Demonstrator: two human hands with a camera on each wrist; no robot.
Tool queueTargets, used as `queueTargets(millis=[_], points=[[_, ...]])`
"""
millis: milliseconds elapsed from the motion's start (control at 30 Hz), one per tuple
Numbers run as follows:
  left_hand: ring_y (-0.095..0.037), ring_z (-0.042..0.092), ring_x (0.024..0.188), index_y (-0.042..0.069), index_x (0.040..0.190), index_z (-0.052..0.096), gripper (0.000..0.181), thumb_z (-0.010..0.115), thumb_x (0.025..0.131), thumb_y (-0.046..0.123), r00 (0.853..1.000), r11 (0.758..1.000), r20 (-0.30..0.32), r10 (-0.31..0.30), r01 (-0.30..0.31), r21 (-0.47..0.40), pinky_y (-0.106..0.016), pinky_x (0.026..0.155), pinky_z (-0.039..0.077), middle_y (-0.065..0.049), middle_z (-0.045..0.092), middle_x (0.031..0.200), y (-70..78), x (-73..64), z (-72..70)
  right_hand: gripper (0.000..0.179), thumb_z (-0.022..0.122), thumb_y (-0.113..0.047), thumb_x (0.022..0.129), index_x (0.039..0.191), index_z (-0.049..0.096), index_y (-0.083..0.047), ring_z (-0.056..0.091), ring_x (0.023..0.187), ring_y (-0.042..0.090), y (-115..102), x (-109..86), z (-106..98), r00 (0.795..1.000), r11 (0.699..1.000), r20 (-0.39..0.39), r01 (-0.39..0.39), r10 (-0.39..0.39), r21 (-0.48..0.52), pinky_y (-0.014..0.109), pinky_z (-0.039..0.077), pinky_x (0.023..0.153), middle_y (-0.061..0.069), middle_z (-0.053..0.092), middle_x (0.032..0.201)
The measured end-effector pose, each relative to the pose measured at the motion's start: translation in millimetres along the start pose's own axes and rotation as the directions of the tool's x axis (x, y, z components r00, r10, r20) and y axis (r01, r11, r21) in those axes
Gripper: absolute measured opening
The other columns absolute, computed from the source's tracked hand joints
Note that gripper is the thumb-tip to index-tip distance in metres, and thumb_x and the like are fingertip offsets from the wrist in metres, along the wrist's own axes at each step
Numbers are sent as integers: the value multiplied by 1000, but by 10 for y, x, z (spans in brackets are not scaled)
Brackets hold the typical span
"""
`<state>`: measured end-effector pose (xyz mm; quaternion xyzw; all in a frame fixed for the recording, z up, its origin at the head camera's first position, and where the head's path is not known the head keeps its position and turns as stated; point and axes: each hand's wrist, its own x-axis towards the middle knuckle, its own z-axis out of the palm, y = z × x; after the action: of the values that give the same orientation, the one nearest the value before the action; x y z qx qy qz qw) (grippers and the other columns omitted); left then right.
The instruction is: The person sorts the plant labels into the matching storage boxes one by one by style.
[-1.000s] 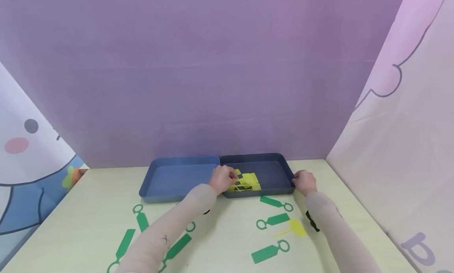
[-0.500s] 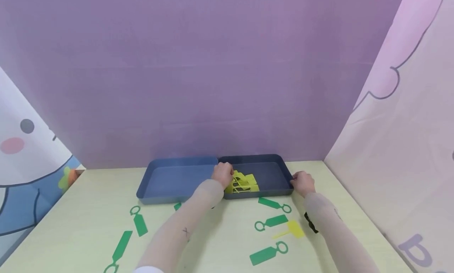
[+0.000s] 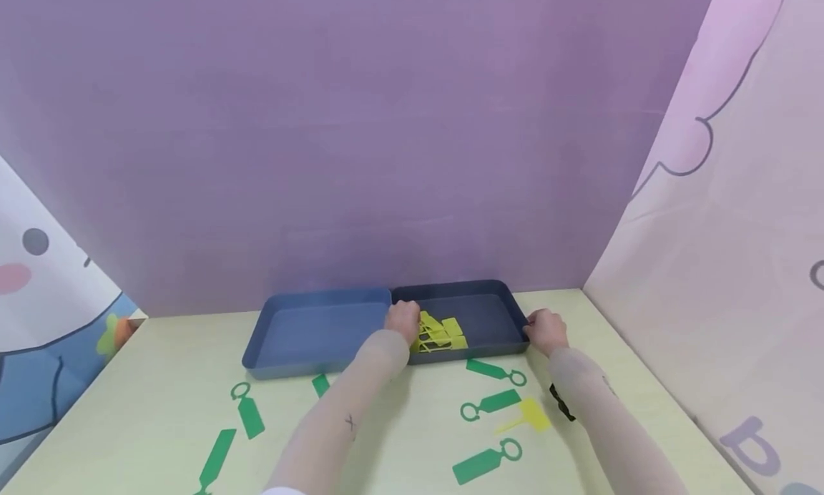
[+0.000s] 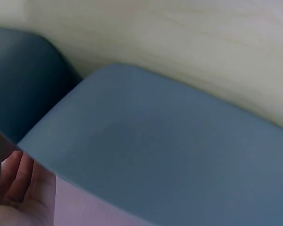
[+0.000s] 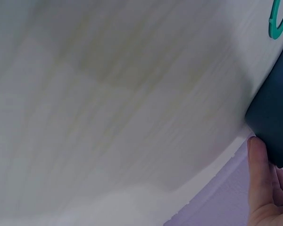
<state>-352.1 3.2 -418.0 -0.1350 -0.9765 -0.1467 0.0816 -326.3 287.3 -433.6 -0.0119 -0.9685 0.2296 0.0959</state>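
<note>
Two shallow trays stand side by side at the back of the table: a blue tray on the left and a dark navy tray on the right. Several yellow tags lie in the dark tray's left part. My left hand grips at the seam between the trays, on the dark tray's left rim; in the left wrist view, that hand's curled fingers show past the rim. With thumb and fingers, my right hand pinches the dark tray's right wall, near a corner in the right wrist view.
Green tags with ring ends, such as one green tag, lie scattered in front of the trays. One yellow tag lies among them at the right. A purple backdrop rises behind the table, with printed cloth at the right side.
My left hand has drawn back from the yellow tags onto the dark tray's left rim. The right hand keeps its hold. The head view has shifted and rolled slightly.
</note>
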Motion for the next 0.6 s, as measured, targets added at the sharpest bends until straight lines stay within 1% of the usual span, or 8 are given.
queueTargets(millis=[67, 133, 233, 367, 500, 600], points=[[-12, 39, 48, 11, 51, 47, 35, 56, 79, -9, 1000, 1000, -5, 1, -1, -3, -26, 48, 40, 0, 52, 51, -14, 2, 28, 23, 59, -6, 84, 99, 65, 9, 62, 87, 39, -11, -2, 10, 1000, 1000, 3, 1, -1, -7, 52, 47, 81, 23, 67, 94], [-13, 41, 49, 10, 53, 50, 33, 56, 78, -10, 1000, 1000, -17, 6, -6, -11, -27, 48, 40, -2, 57, 55, -20, 3, 48, 23, 59, -6, 84, 100, 64, 9, 62, 88, 38, -21, -8, 18, 1000, 1000, 4, -6, 6, -7, 52, 47, 82, 23, 67, 94], [-13, 40, 48, 11, 53, 49, 34, 56, 80, -9, 1000, 1000, -1, 2, -2, -17, -26, 47, 37, -1, 53, 53, -15, 5, 61, 23, 59, -6, 84, 100, 64, 10, 62, 87, 39, -39, -18, 11, 1000, 1000, 2, -7, 7, -8, 52, 47, 81, 24, 66, 94], [-13, 38, 47, 11, 54, 49, 34, 56, 82, -7, 1000, 1000, 29, 3, -3, -10, -26, 46, 36, 0, 48, 52, -4, 11, 61, 23, 59, -5, 84, 100, 64, 10, 61, 88, 39, -46, -25, 2, 1000, 1000, 3, -4, 4, -10, 52, 46, 82, 24, 66, 94], [-13, 45, 50, 10, 58, 55, 30, 56, 82, -7, 999, 1000, 37, 10, -10, -7, -27, 48, 39, -1, 55, 57, -13, 26, 88, 23, 59, -5, 84, 101, 63, 11, 61, 88, 40, -40, -24, -3, 1000, 1000, 4, 4, -3, -12, 52, 46, 82, 25, 66, 95], [-15, 55, 56, 10, 64, 62, 24, 58, 81, -6, 999, 1000, 38, 8, -8, -2, -28, 52, 45, -3, 63, 65, -23, 35, 114, 24, 58, -5, 84, 100, 63, 11, 61, 88, 39, -31, -13, -1, 1000, 1000, 6, 3, -3, -10, 52, 46, 82, 25, 66, 95]])
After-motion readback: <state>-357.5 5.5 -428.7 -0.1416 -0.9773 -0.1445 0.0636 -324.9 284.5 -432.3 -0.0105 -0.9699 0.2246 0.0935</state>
